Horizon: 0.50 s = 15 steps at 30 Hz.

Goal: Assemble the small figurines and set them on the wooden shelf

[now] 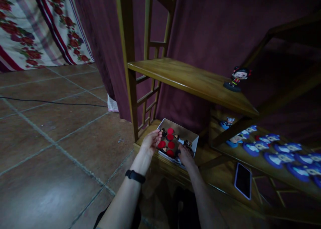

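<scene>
A white cardboard box [192, 135] stands on the lower wooden shelf, with several small dark-haired figurines [187, 143] and red discs [170, 131] lying in it. At the box's left rim is my left hand [151, 141], its fingers bent and drawn together beside a figurine; what they hold, if anything, cannot be made out. My right hand [185, 155] reaches over the front right of the box, fingers curled down among the figurines. Its fingertips are partly hidden, and I cannot make out what is in them. A black band [135, 176] circles my left wrist.
Above the box runs a wooden shelf [175, 72] bearing one figurine [239, 78] on a dark base. Several blue-and-white figurines [279, 158] stand on the right shelf. A phone [243, 181] lies below them. A black cable [55, 102] crosses the tiled floor.
</scene>
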{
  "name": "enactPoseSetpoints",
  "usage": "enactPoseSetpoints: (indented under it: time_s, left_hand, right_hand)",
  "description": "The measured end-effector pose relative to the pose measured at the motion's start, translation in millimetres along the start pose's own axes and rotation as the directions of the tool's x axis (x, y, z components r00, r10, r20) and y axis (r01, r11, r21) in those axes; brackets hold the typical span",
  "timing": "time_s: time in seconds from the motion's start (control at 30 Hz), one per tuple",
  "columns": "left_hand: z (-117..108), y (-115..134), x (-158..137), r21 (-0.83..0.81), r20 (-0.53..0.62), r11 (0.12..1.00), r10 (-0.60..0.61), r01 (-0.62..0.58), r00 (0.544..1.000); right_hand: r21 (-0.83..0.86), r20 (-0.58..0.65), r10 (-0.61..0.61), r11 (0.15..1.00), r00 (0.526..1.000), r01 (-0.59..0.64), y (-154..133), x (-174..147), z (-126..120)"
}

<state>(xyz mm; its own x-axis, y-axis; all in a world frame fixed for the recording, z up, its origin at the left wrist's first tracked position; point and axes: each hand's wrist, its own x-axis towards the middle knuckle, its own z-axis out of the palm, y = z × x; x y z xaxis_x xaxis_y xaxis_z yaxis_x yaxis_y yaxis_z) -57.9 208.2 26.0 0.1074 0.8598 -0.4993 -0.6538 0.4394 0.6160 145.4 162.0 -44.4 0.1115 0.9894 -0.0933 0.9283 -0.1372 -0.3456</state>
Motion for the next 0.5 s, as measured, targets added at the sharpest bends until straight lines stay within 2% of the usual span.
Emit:
enactPoseSetpoints:
  time_s: [0.1, 0.17, 0.27, 0.33, 0.4, 0.5]
  left_hand:
    - [5.7, -11.5, 0.3, 0.036, 0.003, 0.999, -0.012, 0.012, 1.0]
    - [9.9, -22.5, 0.4, 0.079, 0.012, 0.996, -0.032, 0.031, 0.999]
    - [15.3, -40.6, 1.1, 0.18, 0.02, 0.982, -0.069, 0.064, 0.997]
    - [18.0, -50.6, 2.1, 0.243, -0.015, 0.97, -0.027, 0.029, 1.0]
    - [20.0, -57.7, 3.1, 0.294, -0.045, 0.956, 0.02, -0.006, 0.999]
    - [22.7, -64.1, 3.4, 0.353, -0.048, 0.936, 0.005, 0.012, 0.999]
  right_hand:
    - [0.166, -0.017, 0.036, 0.986, 0.999, -0.033, 4.8, 7.1, 2.1]
    - [0.34, -0.061, 0.08, 0.939, 0.995, -0.055, 6.8, 12.0, 2.6]
    - [0.62, -0.078, 0.131, 0.782, 0.988, -0.054, 6.5, 17.1, 0.8]
    - [0.758, -0.04, 0.14, 0.649, 0.989, -0.061, 4.2, 18.4, -2.6]
    - [0.837, -0.007, 0.15, 0.541, 0.989, -0.076, 0.8, 18.4, -7.1]
    - [0.893, 0.013, 0.149, 0.442, 0.989, -0.078, -5.9, 16.6, -14.3]
